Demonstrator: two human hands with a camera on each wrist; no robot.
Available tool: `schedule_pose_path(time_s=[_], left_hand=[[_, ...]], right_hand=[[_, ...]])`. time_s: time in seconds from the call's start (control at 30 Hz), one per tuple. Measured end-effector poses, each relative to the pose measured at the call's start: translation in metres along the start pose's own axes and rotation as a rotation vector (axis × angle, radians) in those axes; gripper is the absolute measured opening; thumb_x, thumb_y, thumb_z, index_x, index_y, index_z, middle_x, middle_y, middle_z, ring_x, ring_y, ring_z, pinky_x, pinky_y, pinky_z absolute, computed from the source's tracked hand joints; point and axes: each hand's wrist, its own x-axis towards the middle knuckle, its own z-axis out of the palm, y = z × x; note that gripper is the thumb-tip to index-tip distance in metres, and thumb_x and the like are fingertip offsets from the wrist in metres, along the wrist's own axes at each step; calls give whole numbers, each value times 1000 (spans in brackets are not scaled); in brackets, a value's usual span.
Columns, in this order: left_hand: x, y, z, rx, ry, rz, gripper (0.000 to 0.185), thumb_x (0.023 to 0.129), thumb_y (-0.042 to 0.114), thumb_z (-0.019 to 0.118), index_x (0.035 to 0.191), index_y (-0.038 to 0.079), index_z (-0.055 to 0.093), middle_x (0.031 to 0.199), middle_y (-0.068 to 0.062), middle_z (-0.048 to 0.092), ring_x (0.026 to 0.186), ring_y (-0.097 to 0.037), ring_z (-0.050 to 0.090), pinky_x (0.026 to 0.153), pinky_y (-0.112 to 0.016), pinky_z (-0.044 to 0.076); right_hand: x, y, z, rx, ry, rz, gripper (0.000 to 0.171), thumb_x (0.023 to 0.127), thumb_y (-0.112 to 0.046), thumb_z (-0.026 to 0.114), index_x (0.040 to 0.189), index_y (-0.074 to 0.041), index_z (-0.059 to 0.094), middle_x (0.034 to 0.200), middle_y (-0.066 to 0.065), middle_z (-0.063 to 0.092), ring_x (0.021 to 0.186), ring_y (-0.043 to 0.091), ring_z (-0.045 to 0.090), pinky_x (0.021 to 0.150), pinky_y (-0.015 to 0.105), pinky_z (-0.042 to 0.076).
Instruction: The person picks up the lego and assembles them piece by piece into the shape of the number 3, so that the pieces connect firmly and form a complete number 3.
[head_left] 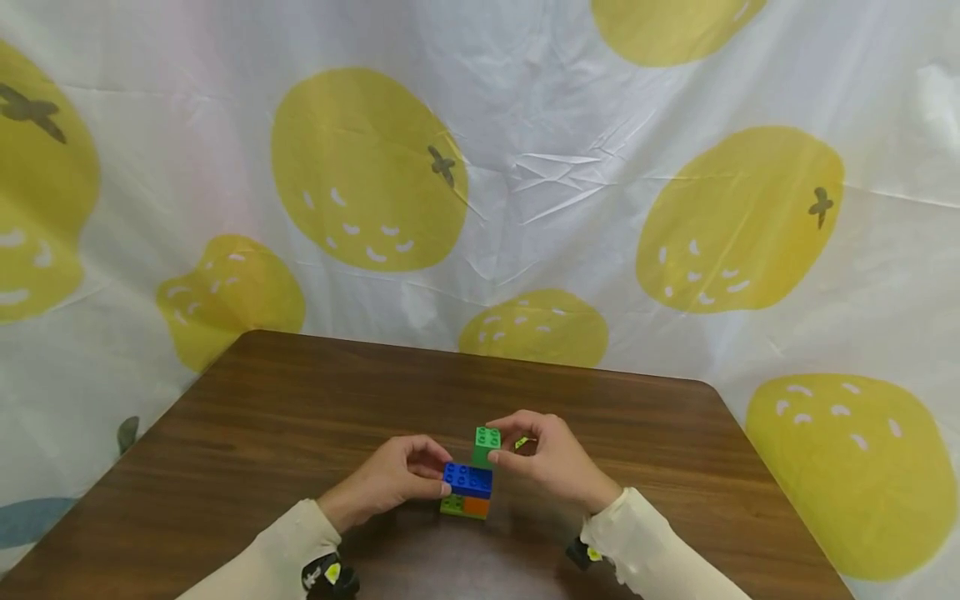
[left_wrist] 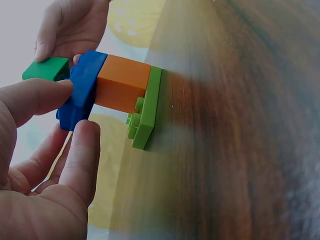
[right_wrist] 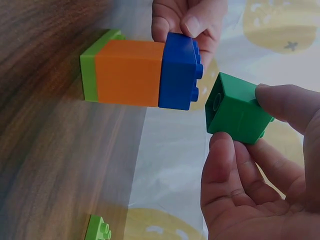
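1. Dark brown wood-grain worktop [head_left: 300,417], on which a small stack of toy bricks is stood near the front edge, between the two hands.
2. Lime green flat plate [right_wrist: 90,75]: lowest piece of the stack, laid directly on the worktop.
3. Orange brick [right_wrist: 129,72]: seated on the lime plate, seen from the side in both wrist views.
4. Blue brick [head_left: 468,479]: topmost piece of the stack, studs up, seated on the orange brick.
5. Left hand [head_left: 393,479]: fingers curled, the blue brick pinched at its left end between thumb and fingertips [left_wrist: 50,92].
6. Green brick [right_wrist: 239,114]: square, held clear of the worktop just beside and slightly above the blue brick; in the right wrist view a narrow gap is seen between the two.
7. Right hand [head_left: 551,458]: fingers bent around the green brick, which is gripped between thumb and fingertips [right_wrist: 220,150].
8. Small lime green piece [right_wrist: 98,229]: loose on the worktop, apart from the stack, near the right hand.
9. White cloth [head_left: 562,167] printed with large yellow fruit shapes: hung behind the worktop.
10. Cream sleeves [head_left: 660,542]: worn on both forearms.
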Motion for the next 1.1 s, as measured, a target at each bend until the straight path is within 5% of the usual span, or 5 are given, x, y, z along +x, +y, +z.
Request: schedule_pose_path(time_s=[0.3, 1.1], left_hand=[[1, 0, 0, 7, 6, 3, 39, 88, 7, 84, 121, -3, 66, 118, -13, 72, 102, -21, 74, 87, -36, 63], [2, -1, -1, 7, 5, -25, 39, 87, 8, 85, 120, -2, 67, 116, -13, 73, 100, -19, 73, 87, -34, 63]], right_hand=[[-8, 1, 4, 23, -21, -22, 35, 89, -17, 85, 123, -13, 76, 97, 2, 75, 85, 13, 69, 76, 36, 64], [-15, -1, 15, -26, -13, -73, 30, 88, -19, 87, 117, -13, 78, 90, 2, 76, 77, 9, 69, 68, 29, 61]])
